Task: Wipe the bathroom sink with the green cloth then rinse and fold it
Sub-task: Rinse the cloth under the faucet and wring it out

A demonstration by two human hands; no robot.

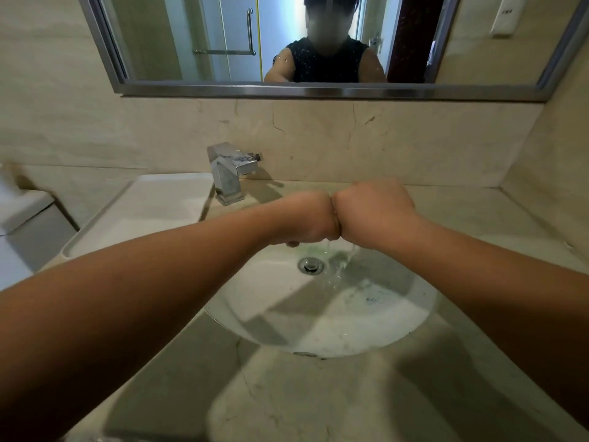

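Both my hands are balled into fists and pressed knuckle to knuckle over the back of the white sink basin (334,317). My left hand (306,218) and my right hand (373,212) squeeze the green cloth between them. The cloth is almost wholly hidden inside the fists. Only a faint green tint (314,249) shows just beneath them. Thin streams of water (342,266) fall from under the fists into the basin, near the metal drain (310,265). The basin is wet, with dark specks on its right side.
A square chrome faucet (228,173) stands at the back left of the beige marble counter (287,393), with no water running from its spout. A white rectangular tray (143,212) lies left of the basin. A mirror (191,43) hangs above and reflects a person.
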